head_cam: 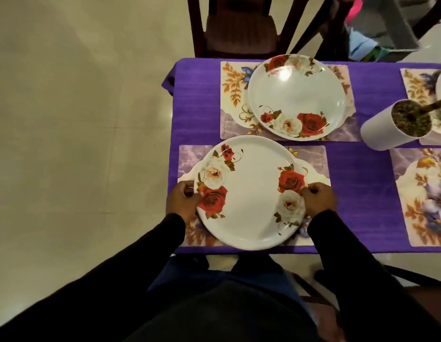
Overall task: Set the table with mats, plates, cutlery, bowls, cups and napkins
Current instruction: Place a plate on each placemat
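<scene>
A white plate with red and white roses lies on the near floral mat at the table's front edge. My left hand grips its left rim and my right hand grips its right rim, fingers curled over the edge. A second rose plate sits on the far mat. Two more mats show at the right: a near one, bare as far as it shows, and a far one with a plate edge at the frame border.
The purple tablecloth covers the table. A white cylindrical pot holding a plant stem stands between the mats at the right. A dark wooden chair faces the far side. Pale floor tiles lie to the left.
</scene>
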Demonstrator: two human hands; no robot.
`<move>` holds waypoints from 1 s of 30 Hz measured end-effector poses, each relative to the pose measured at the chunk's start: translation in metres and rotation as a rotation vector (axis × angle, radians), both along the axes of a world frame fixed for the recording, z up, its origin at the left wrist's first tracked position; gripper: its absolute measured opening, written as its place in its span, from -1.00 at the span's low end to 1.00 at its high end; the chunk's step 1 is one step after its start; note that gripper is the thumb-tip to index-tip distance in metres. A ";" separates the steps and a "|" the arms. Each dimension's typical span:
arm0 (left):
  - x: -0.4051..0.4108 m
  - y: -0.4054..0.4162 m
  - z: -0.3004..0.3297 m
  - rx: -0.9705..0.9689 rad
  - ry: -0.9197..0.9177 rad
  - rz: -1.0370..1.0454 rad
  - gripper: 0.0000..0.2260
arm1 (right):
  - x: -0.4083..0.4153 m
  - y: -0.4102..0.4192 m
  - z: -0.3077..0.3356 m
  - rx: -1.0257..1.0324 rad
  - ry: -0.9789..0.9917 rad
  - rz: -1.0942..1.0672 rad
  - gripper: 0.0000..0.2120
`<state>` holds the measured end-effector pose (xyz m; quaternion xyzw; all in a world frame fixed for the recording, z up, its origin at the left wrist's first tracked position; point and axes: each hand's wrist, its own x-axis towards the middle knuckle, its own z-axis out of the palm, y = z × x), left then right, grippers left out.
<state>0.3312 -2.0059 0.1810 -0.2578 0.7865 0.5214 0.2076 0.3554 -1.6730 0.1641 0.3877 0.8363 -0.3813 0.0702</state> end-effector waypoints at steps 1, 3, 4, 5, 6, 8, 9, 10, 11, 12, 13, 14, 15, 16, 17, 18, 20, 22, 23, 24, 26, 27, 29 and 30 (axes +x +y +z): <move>0.002 0.001 0.001 -0.030 0.006 0.019 -0.78 | 0.000 0.002 0.002 -0.028 -0.010 0.011 -0.90; 0.004 0.004 0.000 -0.080 -0.002 0.070 -0.73 | -0.002 0.007 0.004 -0.124 -0.005 0.032 -0.84; 0.005 0.007 0.000 -0.092 -0.008 0.107 -0.72 | -0.001 0.010 0.004 -0.168 0.010 0.046 -0.84; 0.007 0.009 -0.001 -0.100 -0.014 0.157 -0.71 | -0.001 0.014 0.003 -0.207 0.022 0.049 -0.90; 0.008 0.011 -0.002 -0.109 -0.014 0.203 -0.70 | 0.000 0.014 0.005 -0.246 0.040 0.052 -0.93; 0.012 0.017 -0.003 -0.142 0.005 0.268 -0.69 | 0.001 0.018 0.005 -0.318 0.070 0.048 -0.77; 0.013 0.020 -0.003 -0.153 0.017 0.290 -0.68 | 0.001 0.020 0.005 -0.337 0.082 0.066 -0.75; 0.015 0.021 -0.004 -0.153 0.022 0.313 -0.68 | 0.004 0.020 0.005 -0.345 0.097 0.090 -0.74; 0.016 0.021 -0.004 -0.142 0.019 0.334 -0.68 | 0.006 0.021 0.005 -0.349 0.110 0.116 -0.74; 0.016 0.021 -0.004 -0.129 0.010 0.350 -0.67 | 0.009 0.021 0.005 -0.364 0.119 0.123 -0.73; 0.016 0.021 -0.004 -0.115 0.003 0.356 -0.67 | 0.011 0.022 0.005 -0.389 0.121 0.124 -0.70; 0.017 0.019 -0.005 -0.102 -0.004 0.357 -0.67 | 0.014 0.020 0.006 -0.420 0.126 0.119 -0.68; 0.017 0.017 -0.007 -0.097 -0.013 0.359 -0.67 | 0.015 0.019 0.007 -0.444 0.134 0.124 -0.65; 0.017 0.016 -0.008 -0.094 -0.016 0.361 -0.68 | 0.016 0.018 0.008 -0.460 0.141 0.128 -0.63; 0.016 0.016 -0.008 -0.088 -0.014 0.356 -0.69 | 0.016 0.018 0.010 -0.461 0.148 0.140 -0.62; 0.015 0.016 -0.007 -0.083 -0.011 0.345 -0.71 | 0.017 0.018 0.011 -0.461 0.157 0.142 -0.63; 0.013 0.016 -0.006 -0.080 -0.007 0.323 -0.74 | 0.018 0.017 0.012 -0.442 0.165 0.151 -0.65; 0.014 0.014 -0.007 -0.083 -0.004 0.309 -0.74 | 0.018 0.016 0.012 -0.428 0.144 0.134 -0.67; 0.015 0.013 -0.006 -0.083 -0.002 0.303 -0.74 | 0.018 0.016 0.012 -0.426 0.139 0.130 -0.67; 0.016 0.013 -0.006 -0.083 0.004 0.302 -0.73 | 0.017 0.015 0.012 -0.416 0.140 0.130 -0.68; 0.019 0.014 -0.005 -0.106 0.019 0.303 -0.72 | 0.017 0.014 0.013 -0.392 0.139 0.147 -0.68; 0.020 0.016 -0.005 -0.142 0.026 0.293 -0.71 | 0.017 0.013 0.012 -0.373 0.135 0.141 -0.69; 0.023 0.019 -0.003 -0.224 0.039 0.261 -0.71 | 0.018 0.010 0.008 -0.307 0.116 0.092 -0.76; 0.022 0.020 -0.001 -0.246 0.041 0.254 -0.72 | 0.018 0.008 0.008 -0.262 0.105 0.064 -0.82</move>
